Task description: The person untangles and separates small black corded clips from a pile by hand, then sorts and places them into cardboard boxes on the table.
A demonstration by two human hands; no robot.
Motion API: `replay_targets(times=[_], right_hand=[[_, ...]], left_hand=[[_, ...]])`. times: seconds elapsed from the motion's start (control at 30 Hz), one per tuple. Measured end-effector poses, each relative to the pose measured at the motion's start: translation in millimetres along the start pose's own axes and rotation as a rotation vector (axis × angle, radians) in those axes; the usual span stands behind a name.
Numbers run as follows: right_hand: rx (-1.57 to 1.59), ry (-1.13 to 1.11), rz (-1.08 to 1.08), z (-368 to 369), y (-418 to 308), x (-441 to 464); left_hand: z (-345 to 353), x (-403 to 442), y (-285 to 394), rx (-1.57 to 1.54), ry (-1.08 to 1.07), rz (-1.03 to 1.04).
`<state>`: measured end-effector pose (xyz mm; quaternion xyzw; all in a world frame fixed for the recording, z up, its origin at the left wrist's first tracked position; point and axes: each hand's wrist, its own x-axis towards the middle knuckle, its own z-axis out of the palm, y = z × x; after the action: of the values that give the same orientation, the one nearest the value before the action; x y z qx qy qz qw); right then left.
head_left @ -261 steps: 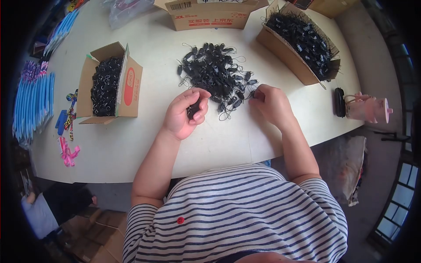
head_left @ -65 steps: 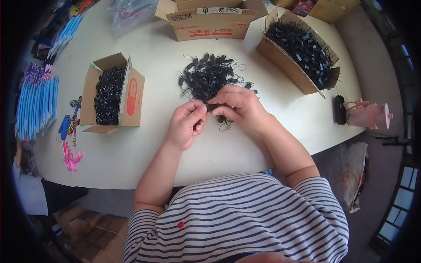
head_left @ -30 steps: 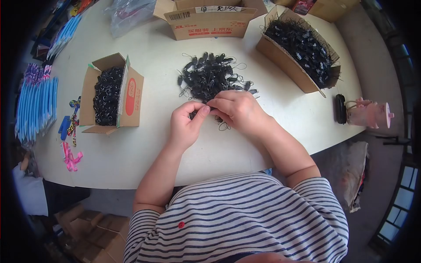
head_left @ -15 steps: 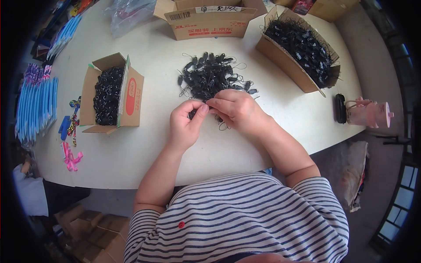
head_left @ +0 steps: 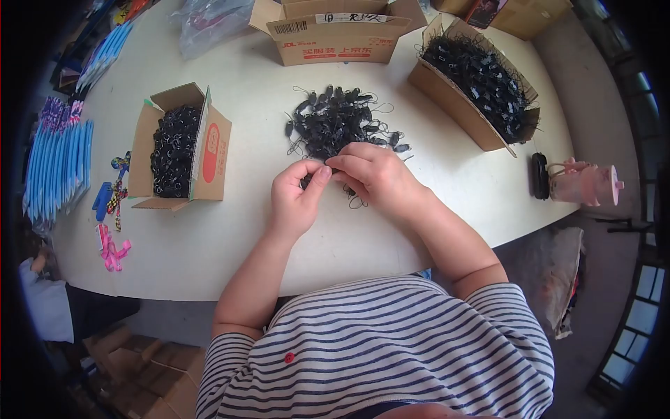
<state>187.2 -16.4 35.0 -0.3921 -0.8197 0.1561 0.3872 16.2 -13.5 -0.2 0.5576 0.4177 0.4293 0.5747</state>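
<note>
Black looped cord pieces lie in a loose pile [head_left: 331, 122] on the white table [head_left: 258, 126]. At its near edge my left hand [head_left: 299, 192] is curled around small black pieces, thumb pressed to the fingertips. My right hand [head_left: 370, 171] pinches at the same spot, its fingertips meeting those of the left; what it grips is mostly hidden. To the left stands an open cardboard box [head_left: 215, 157] of black parts with metal rings. A longer cardboard box [head_left: 453, 94] at the back right is heaped with black looped pieces.
A printed carton [head_left: 335, 52] and a clear plastic bag [head_left: 209, 28] are at the back. Blue packets [head_left: 59, 164], a blue object [head_left: 102, 201] and pink ribbon [head_left: 113, 253] lie left. A black case [head_left: 539, 176] and pink cup [head_left: 586, 185] sit right. Another person [head_left: 52, 307] is lower left.
Since the oldest frame, my right hand has moved left from the pile's right side to meet my left hand. Over the last second both hands have barely moved; the view has shifted slightly.
</note>
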Motion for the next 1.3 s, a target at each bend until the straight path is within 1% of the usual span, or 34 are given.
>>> replay_targets(times=[0.1, 0.3, 0.4, 0.5, 0.6, 0.7, 0.8, 0.9, 0.93, 1.03, 1.13, 1.23, 1.27, 1.3], right_hand=[[-0.022, 0.021, 0.006, 1, 0, 0], [-0.044, -0.006, -0.002, 0, 1, -3], [-0.057, 0.038, -0.027, 6, 2, -4], [-0.076, 0.045, -0.031, 7, 1, -3], [-0.057, 0.013, -0.044, 7, 3, -3], [-0.046, 0.024, -0.065, 9, 7, -4], [-0.054, 0.044, -0.082, 6, 7, -4], [-0.069, 0.081, -0.044, -3, 9, -3], [-0.04, 0.134, -0.052, -1, 10, -2], [-0.015, 0.126, 0.038, -6, 7, 0], [0.571, 0.22, 0.471, -2, 6, -4], [1.067, 0.335, 0.588, -15, 12, 0], [1.178, 0.382, 0.592, -18, 17, 0], [1.283, 0.415, 0.551, -21, 24, 0]], left_hand=[[0, 0, 1, -0.005, 0.009, 0.01], [0, 0, -1, 0.034, 0.007, 0.015], [0, 1, -1, 0.03, 0.002, 0.003], [-1, 2, -5, -0.008, -0.008, -0.039], [-1, 2, -3, -0.169, -0.019, -0.131], [1, 2, -4, -0.201, -0.002, -0.114], [-1, 4, -10, -0.138, 0.039, -0.076], [-13, 14, 0, -0.32, 0.167, -0.157], [-17, 15, 3, -0.391, 0.143, -0.193], [-18, 12, 8, -0.648, 0.0, -0.324], [-25, 14, 1, -0.956, -0.212, -0.349], [-28, 16, -1, -1.148, -0.322, -0.388], [-28, 16, -1, -1.174, -0.346, -0.396], [-27, 16, -2, -1.201, -0.366, -0.407]])
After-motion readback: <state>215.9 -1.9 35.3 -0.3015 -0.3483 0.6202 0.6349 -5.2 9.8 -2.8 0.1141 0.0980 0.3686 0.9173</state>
